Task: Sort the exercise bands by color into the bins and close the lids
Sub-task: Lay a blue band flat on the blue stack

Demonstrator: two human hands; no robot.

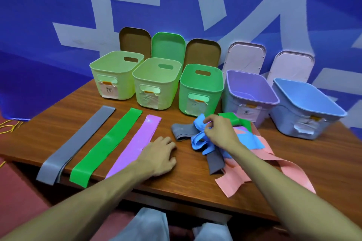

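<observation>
Three bands lie flat on the left of the table: a grey band, a green band and a purple band. To their right is a tangled heap of blue bands, grey, green and pink bands. My right hand pinches a blue band at the top of the heap. My left hand rests on the table beside the purple band, fingers loosely bent, holding nothing. Several open bins stand behind: two pale yellow-green bins, a green bin, a purple bin and a blue bin.
Lids lean on the blue wall behind the bins: two brown lids, a green lid and two pale pink lids. The flat bands overhang the table's front edge. A yellow cord lies on the floor at left.
</observation>
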